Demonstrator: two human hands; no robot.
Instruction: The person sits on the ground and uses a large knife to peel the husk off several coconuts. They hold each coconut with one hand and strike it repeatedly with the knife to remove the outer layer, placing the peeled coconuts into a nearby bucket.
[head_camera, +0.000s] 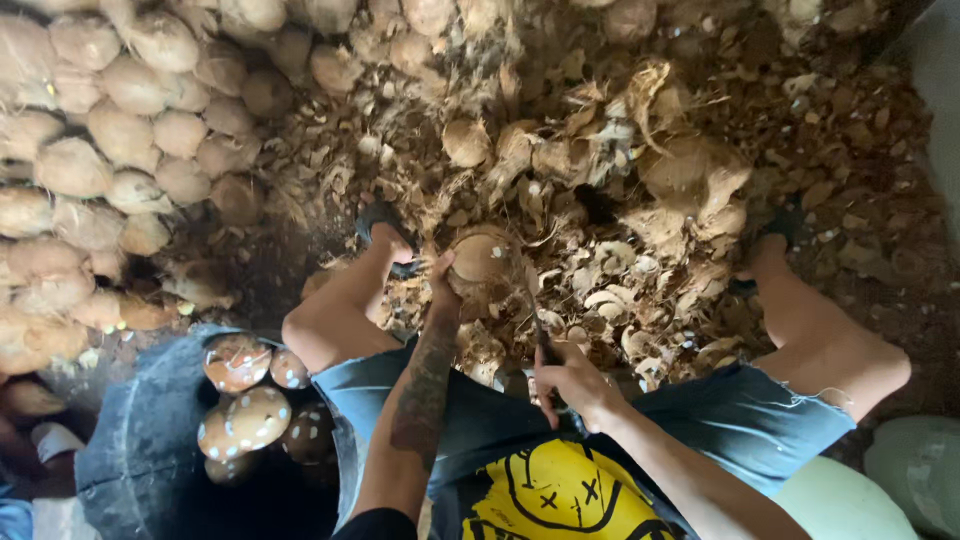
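A seated person's left hand (441, 283) clasps a round brown coconut (483, 262) at its 9 o'clock side, holding it just above a litter of husk scraps (640, 200) between the knees, near the centre of the view. The right hand (573, 385), at about 5 o'clock from the nut, is clenched around the handle of a dark blade (546, 345) whose tip points up toward the shell; how much of the blade there is cannot be told.

The coconut looks hard, stiff and fairly heavy for its size, its shell fibrous enough to give the fingers purchase. Judging by its roundness, it would roll if set loose, so a cupping hold across the far side, away from the blade's edge, seems the safest place to take it.

One coconut is in hand. At 9 to 11 o'clock a heap of pale husked coconuts (120, 110) rises against the edge of the frame, well over twenty, too many and too overlapped for an exact count. At 7 o'clock a dark tub (150, 440) holds about five trimmed nuts (236, 361), brown with white patches; more may lie hidden in its shadow. Two bare feet show, the left one (385, 240) at 10 o'clock from the held nut and resting on a dark sandal, the other at 3 o'clock.
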